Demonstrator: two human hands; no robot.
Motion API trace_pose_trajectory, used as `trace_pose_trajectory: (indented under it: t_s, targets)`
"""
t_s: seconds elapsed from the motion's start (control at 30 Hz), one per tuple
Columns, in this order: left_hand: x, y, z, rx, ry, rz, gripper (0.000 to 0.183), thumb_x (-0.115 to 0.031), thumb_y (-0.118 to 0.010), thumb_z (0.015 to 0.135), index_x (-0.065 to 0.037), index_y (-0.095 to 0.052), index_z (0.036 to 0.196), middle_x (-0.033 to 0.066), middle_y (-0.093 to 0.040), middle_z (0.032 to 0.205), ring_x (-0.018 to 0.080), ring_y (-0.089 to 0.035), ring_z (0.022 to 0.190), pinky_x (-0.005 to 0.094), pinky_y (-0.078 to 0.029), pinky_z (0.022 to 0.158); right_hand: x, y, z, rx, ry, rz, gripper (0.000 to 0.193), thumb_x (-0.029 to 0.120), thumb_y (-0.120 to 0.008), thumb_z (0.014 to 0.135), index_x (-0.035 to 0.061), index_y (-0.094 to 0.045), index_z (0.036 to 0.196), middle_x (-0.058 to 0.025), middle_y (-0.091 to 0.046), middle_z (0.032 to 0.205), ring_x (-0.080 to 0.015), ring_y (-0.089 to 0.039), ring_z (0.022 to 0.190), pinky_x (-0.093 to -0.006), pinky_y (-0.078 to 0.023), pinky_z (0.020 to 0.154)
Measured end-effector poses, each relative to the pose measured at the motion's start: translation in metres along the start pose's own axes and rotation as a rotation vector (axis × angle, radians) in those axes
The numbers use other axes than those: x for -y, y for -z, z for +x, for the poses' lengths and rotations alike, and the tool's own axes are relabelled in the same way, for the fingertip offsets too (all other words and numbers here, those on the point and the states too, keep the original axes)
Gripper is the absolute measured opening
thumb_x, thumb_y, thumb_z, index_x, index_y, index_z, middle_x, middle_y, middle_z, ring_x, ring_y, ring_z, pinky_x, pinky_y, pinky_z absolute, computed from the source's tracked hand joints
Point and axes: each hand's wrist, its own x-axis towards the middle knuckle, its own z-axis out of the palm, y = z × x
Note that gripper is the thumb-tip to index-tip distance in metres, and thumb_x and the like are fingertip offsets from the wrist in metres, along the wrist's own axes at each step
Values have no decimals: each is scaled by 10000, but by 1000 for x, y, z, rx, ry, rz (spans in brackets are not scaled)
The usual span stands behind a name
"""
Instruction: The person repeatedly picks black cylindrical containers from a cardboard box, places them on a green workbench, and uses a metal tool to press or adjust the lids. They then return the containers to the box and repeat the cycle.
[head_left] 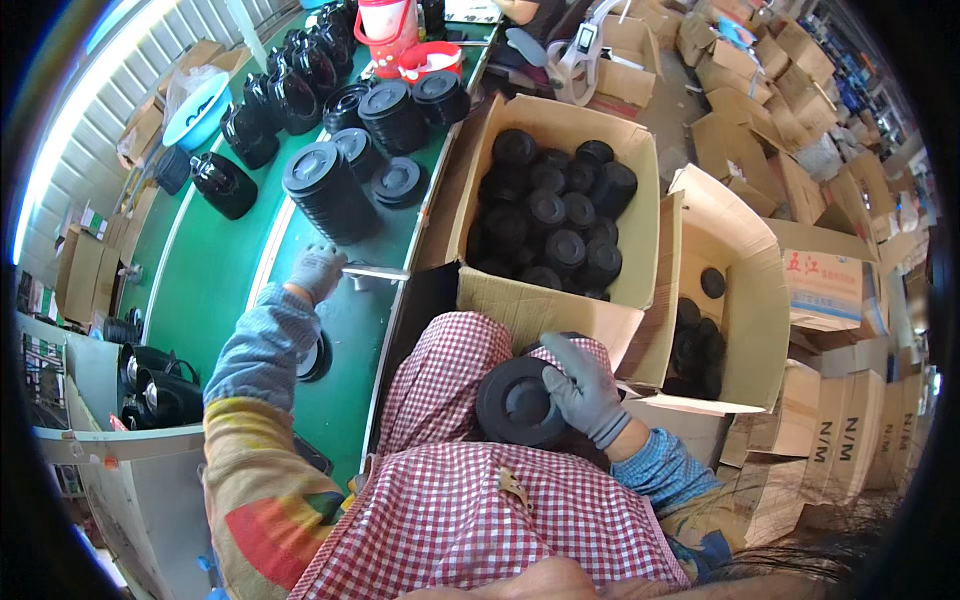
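On my lap, over a red-and-white checked apron, lies a round black lid with a raised ring at its middle. My right hand, in a grey glove, grips this lid at its right edge, thumb over the top. My left hand, also gloved, is at the green table with its fingers curled. Just beyond it rises a tall stack of black lids. A metal bar sits beside the left hand at the table's edge; whether the fingers hold anything is hidden.
An open carton of black round parts stands right of the table, beside a smaller carton holding a few. Black jugs, more lid stacks and a red bucket occupy the green table. Cartons pile up at far right.
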Motion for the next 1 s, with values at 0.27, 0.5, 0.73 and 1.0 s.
trace_pose_trajectory:
  t_s: [0.27,0.5,0.73,1.0]
  targets:
    - [-134,200,-54,-55,-360,-549,270,-297,-666,921,-62,-670,1054,175,-669,811,365,-681,771,443,-527,684,90,47,67,-146,697,-783,701,583,-618,900,132,-559,1434,-111,-534,1445,-321,-468,1339,-553,-280,1158]
    - [-217,218,-84,4,-602,-667,333,-278,-684,922,-68,-677,1180,177,-698,915,354,-697,811,429,-548,712,80,82,28,311,368,-405,407,368,-718,875,136,-732,1209,-139,-748,1002,-310,-720,924,-409,-562,818]
    - [-244,200,-93,62,-650,-682,325,-290,-670,929,-82,-654,1178,174,-687,868,359,-693,772,434,-542,677,65,77,-6,341,216,-312,389,293,-742,834,138,-744,1191,-138,-749,1054,-311,-720,960,-389,-558,858]
    - [-274,222,-129,304,-442,-801,224,-203,-574,979,-17,-542,1101,208,-650,795,387,-688,719,458,-531,626,37,77,16,345,487,-398,343,249,-750,814,242,-773,1157,-50,-718,860,-258,-613,817,-402,-472,813]
